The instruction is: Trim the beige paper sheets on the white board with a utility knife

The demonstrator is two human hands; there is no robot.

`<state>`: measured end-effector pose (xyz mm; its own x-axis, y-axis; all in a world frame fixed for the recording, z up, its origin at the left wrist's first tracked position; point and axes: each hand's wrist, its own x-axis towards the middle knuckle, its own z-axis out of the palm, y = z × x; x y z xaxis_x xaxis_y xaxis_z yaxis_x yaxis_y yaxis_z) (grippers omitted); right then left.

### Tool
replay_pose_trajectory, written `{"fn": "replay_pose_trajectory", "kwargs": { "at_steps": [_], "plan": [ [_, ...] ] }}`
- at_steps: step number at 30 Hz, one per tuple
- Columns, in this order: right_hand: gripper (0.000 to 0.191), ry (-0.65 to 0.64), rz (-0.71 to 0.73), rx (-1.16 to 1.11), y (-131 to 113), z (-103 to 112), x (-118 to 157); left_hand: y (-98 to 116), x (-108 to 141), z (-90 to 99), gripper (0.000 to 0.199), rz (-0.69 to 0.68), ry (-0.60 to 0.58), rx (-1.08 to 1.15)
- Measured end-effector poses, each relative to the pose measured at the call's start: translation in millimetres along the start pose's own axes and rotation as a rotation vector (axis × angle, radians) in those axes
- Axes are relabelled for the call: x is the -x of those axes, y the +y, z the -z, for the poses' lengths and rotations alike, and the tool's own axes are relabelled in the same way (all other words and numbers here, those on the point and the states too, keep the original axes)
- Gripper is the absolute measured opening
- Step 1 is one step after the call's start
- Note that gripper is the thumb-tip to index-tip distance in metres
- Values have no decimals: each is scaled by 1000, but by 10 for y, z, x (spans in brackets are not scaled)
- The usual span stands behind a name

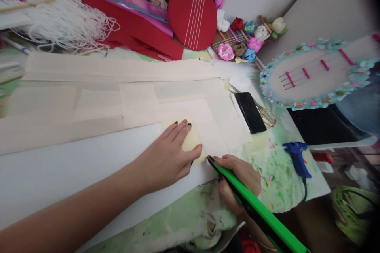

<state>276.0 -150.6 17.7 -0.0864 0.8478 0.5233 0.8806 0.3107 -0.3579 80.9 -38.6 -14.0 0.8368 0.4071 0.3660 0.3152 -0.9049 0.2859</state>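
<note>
My left hand (175, 152) lies flat with its fingers stretched out, pressing on a pale yellow piece of paper (194, 142). That piece rests partly on a white board (89, 174) and partly against sheets of cream paper (136, 104). Just to the right, my right hand (240, 178) is closed around a long green utility knife (261, 209) with black parts. The knife's tip is at the lower right corner of the yellow paper, close to my left thumb. Part of my right hand is hidden behind the knife.
A black phone (251, 112) lies on the right, with scissors (267, 116) beside it. A blue glue gun (298, 158) is near the table's right edge. White string (65, 19), a red round-bodied paper instrument (192, 14), paper flowers (239, 43) and a flower-trimmed instrument (314, 75) stand behind.
</note>
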Motion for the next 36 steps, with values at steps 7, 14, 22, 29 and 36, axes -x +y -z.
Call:
{"fn": "replay_pose_trajectory", "kwargs": {
  "at_steps": [7,14,22,29,36],
  "plan": [
    [29,29,14,-21,-4,-4,-9,-7,-5,9,33,-5,-6,-3],
    [27,25,-2,-12,-19,-6,-8,-2,3,4,33,-2,-2,0],
    [27,8,-8,-25,-30,4,-19,-10,-8,-7,34,-6,9,-2],
    [28,18,-5,-33,-45,12,-17,-7,-5,-3,33,-9,5,-2],
    [30,22,33,-35,-21,-1,-1,-5,5,-4,33,-9,7,-5]
  ]
}}
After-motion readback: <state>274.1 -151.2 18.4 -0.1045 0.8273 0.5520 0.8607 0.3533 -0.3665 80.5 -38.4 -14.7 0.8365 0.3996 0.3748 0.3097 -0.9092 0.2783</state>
